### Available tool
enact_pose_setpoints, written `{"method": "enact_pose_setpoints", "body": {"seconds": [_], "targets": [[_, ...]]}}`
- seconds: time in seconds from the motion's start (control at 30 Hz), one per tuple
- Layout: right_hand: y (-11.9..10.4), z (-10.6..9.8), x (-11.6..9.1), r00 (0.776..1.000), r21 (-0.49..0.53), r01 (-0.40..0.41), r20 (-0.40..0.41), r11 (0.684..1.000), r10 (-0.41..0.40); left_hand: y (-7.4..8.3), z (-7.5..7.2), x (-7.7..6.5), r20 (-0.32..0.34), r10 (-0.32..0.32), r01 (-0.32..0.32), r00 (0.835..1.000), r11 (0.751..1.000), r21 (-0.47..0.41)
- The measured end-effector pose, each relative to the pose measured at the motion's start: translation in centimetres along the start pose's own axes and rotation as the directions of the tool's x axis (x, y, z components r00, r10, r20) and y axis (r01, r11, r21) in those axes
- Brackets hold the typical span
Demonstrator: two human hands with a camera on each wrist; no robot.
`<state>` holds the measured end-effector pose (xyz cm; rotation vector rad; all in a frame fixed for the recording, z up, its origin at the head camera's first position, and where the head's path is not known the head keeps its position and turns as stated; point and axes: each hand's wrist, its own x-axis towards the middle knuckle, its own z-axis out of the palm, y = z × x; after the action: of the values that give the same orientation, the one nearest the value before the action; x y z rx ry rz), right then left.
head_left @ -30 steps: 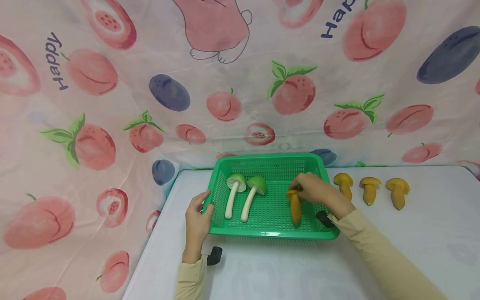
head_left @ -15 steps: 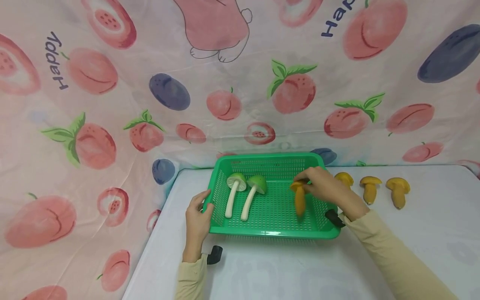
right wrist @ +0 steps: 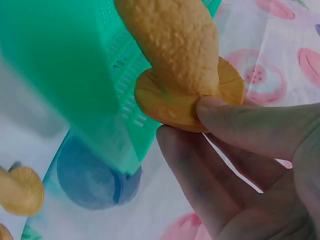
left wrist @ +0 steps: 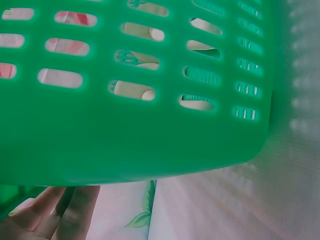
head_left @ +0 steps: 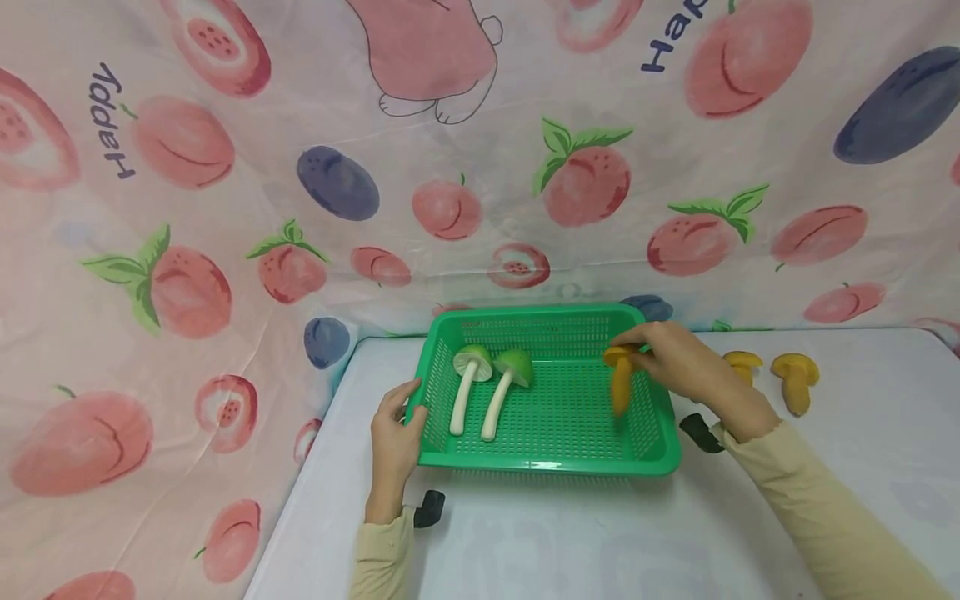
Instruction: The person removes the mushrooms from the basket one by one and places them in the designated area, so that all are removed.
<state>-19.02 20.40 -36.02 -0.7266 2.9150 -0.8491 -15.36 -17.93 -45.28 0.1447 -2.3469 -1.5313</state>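
A yellow mushroom (head_left: 621,379) hangs stem down over the right end of the green plastic basket (head_left: 555,467). My right hand (head_left: 678,358) pinches its cap between thumb and fingers; the right wrist view shows the thumb on the underside of the cap (right wrist: 165,107). At the basket's left rim, my left hand (head_left: 396,437) holds the edge with thumb and fingers. Two green-capped mushrooms with long white stems, one on the left (head_left: 463,392) and one beside it (head_left: 504,396), lie inside the basket. In the left wrist view the basket's outer wall (left wrist: 125,135) covers most of the scene.
On the white table (head_left: 540,542), right of the basket, lie more yellow mushrooms, one at the far right (head_left: 797,383) and one partly behind my right hand (head_left: 742,362). A fruit-print cloth (head_left: 465,150) hangs behind and to the left.
My right hand has moved right and away from me with the yellow mushroom, from inside the basket toward its right side. The left hand keeps its place on the rim.
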Motion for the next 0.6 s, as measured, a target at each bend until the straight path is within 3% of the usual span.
{"method": "enact_pose_setpoints", "body": {"seconds": [0.6], "targets": [[2.1,-2.6,-2.0,0.997,0.009,-0.02,-0.079,1.0,0.02,0.1,0.0,0.0,0.004,-0.01,0.011,1.0,1.0,-0.013]]}}
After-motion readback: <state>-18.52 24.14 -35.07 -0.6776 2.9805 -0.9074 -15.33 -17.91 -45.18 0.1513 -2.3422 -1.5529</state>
